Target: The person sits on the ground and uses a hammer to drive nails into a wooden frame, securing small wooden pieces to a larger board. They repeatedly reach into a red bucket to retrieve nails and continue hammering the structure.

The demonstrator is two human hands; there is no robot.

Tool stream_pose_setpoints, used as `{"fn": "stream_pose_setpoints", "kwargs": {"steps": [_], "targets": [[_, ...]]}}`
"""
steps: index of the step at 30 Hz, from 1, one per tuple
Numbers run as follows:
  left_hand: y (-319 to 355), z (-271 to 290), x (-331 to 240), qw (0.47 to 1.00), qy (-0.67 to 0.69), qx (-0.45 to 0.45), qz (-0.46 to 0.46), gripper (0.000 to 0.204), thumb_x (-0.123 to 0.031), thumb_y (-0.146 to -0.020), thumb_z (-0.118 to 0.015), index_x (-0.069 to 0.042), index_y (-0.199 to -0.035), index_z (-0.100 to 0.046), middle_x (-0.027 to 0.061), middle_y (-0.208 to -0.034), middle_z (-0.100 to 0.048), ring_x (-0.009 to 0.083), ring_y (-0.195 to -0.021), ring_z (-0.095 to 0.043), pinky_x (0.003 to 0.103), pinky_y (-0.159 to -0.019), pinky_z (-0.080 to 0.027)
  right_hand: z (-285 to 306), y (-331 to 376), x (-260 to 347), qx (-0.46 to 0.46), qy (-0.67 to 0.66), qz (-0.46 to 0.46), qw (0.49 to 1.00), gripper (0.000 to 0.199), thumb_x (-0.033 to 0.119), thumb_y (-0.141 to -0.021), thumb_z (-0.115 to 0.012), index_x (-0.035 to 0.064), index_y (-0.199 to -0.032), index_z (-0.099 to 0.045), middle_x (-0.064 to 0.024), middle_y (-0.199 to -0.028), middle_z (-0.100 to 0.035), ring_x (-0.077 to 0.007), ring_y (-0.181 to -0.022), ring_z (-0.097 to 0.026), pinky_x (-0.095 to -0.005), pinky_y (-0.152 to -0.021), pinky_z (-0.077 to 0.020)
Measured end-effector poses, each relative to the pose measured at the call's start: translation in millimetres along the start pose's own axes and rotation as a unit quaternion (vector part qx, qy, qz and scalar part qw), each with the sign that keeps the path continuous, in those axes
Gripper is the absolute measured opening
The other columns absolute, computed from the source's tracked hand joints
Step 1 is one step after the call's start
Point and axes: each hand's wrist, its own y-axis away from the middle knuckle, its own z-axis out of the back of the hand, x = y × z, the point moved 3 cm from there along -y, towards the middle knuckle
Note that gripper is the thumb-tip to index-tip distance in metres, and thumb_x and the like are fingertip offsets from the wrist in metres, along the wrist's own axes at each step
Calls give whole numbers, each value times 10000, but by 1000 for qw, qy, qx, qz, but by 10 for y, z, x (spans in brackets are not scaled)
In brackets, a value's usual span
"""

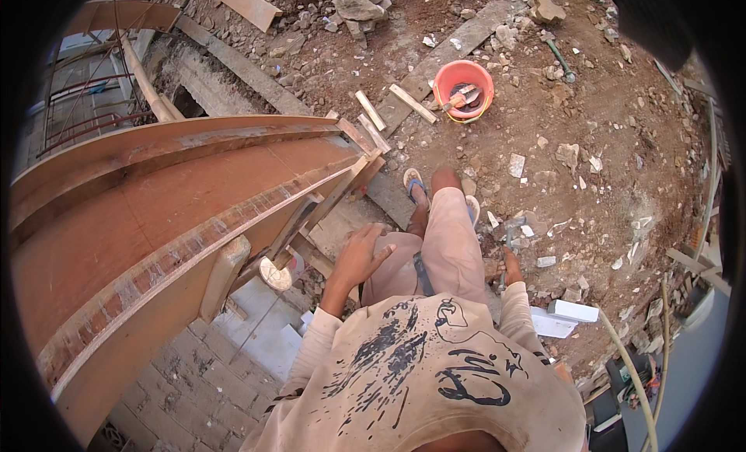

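Note:
My left hand (359, 258) lies on my left thigh, fingers stretched out with nothing in them. At my right side, my right hand (510, 270) is closed around the grey handle of what looks like a hammer (511, 231), its head pointing away from me over the dirt. Left of my legs stands a long brown plywood formwork (194, 172) with timber braces. Its near end almost reaches my left foot.
An orange-red bucket (464, 79) with a trowel (464, 98) in it stands ahead. Short wood strips (413, 104) lie beside it. A green-handled tool (559, 59) rests on the rubble. White foam blocks (573, 310) sit by my right arm. A bamboo pole (631, 378) lies at right.

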Motion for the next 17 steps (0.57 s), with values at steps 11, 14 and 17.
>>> {"fn": "stream_pose_setpoints", "kwargs": {"steps": [11, 14, 17], "targets": [[-2487, -1713, 1113, 956, 219, 89, 176, 383, -320, -958, -698, -16, -1189, -670, 175, -1047, -752, 290, -1002, -728, 403, -912, -539, -488, -375, 1532, -32, 258, 75, 963, 486, 504, -906, -738, 31, -813, -678, -71, -685, -621, -186, -569, -574, -370, -528, -443], [-3332, -2351, 1556, 965, 168, 68, 190, 419, -367, -934, -709, -26, -1176, -684, 189, -1028, -751, 335, -957, -735, 438, -887, -553, -667, -1028, 1902, -45, 345, 17, 937, 529, 500, -896, -742, -28, -863, -711, -131, -741, -678, -228, -643, -641, -384, -582, -479], [-4420, -2951, 1752, 946, 189, 129, 228, 475, -428, -927, -702, -38, -1198, -693, 200, -1063, -754, 339, -995, -733, 436, -909, -548, -551, -1986, 2210, -52, 451, 57, 889, 540, 503, -915, -696, -36, -932, -715, -128, -741, -676, -255, -624, -648, -411, -566, -476]]}}
